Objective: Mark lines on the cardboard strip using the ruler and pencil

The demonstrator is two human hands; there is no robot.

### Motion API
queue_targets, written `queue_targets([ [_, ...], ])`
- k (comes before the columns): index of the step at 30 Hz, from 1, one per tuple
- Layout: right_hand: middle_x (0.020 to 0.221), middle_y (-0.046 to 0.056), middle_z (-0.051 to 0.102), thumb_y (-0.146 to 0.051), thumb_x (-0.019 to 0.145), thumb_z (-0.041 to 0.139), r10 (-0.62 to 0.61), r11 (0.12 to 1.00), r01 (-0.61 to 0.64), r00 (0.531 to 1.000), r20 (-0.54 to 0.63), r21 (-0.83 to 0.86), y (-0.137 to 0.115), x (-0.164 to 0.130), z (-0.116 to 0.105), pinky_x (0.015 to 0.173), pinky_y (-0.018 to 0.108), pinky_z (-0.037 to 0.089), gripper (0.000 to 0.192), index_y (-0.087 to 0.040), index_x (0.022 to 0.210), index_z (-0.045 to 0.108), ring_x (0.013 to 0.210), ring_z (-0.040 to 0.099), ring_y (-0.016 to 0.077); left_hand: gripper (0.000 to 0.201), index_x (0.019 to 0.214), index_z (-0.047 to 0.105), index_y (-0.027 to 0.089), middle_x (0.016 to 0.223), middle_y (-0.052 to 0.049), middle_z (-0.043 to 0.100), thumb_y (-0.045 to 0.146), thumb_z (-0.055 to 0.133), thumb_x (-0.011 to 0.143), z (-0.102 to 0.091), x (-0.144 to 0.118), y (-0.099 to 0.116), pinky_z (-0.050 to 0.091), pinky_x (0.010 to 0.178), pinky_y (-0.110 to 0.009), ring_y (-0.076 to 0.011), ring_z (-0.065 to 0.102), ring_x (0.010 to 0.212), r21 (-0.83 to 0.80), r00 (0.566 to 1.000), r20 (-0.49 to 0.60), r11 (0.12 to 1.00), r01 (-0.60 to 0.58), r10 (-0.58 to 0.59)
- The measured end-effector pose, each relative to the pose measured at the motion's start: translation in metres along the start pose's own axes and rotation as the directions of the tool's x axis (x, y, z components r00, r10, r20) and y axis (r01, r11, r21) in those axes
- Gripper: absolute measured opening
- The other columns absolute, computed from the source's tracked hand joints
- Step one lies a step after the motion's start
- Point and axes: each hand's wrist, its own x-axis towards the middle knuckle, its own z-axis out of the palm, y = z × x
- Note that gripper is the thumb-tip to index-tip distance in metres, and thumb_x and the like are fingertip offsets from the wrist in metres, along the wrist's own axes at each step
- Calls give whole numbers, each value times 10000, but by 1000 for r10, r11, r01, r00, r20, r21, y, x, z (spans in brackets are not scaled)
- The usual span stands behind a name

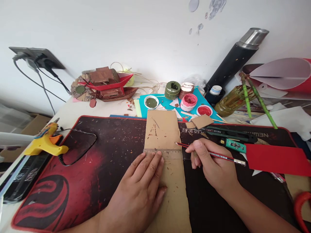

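Observation:
A long strip of brown cardboard (173,181) lies on the dark desk mat, with dark marks near its far end. Across it rests a clear ruler (170,153). My left hand (141,184) is flat, its fingertips pressing on the ruler and the cardboard. In my right hand (211,165) a red and black pencil (213,153) is gripped between thumb and fingers. Its tip points left, close to the right edge of the cardboard near the ruler; whether it touches, I cannot tell.
A yellow glue gun (46,144) sits at the left. Behind are model boats (109,82) and paint jars (172,90) on blue card. To the right lie a green utility knife (233,145), red paper (279,160), small cardboard pieces (202,121) and a tilted thermos (233,60).

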Motion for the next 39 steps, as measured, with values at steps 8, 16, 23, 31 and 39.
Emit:
queue_targets([
  [8,523,-33,595,-497,1150,592,-7,1000,7,1000,12,4,-1,-1,-1,493,275,466,464,-214,833,779,454,608,138,466,1479,657,68,1536,-137,704,309,457,1133,0,-1,-1,429,1273,-423,-272,641,1396,-17,1000,-4,1000,5,-5],
  [16,528,-29,598,-497,1150,590,-4,1000,4,1000,20,2,1,-1,-1,498,282,477,464,-216,837,783,459,612,145,481,1515,629,78,1563,-135,687,298,495,1108,0,-2,-1,438,1290,-424,-271,636,1415,-32,1000,22,999,9,-9],
  [23,525,-29,597,-500,1148,593,-3,1000,3,1000,19,-1,0,0,-1,493,280,479,462,-220,835,784,453,613,143,468,1481,652,73,1539,-130,705,314,443,1138,-1,0,0,432,1272,-420,-266,642,1402,-12,1000,2,1000,9,-9],
  [31,528,-34,601,-485,1154,592,-10,1000,11,1000,23,-2,1,-2,-2,505,274,477,450,-222,843,784,461,612,137,469,1468,659,74,1524,-127,717,329,417,1157,-3,2,-1,422,1262,-418,-261,646,1393,-8,1000,-3,1000,3,-3],
  [39,531,-37,602,-477,1158,587,-16,1000,16,1000,27,-1,1,-1,-1,515,270,474,449,-220,845,781,466,612,134,466,1475,649,69,1530,-131,711,326,432,1153,-3,2,-1,416,1262,-425,-268,640,1394,-8,1000,4,1000,-4,4],
])
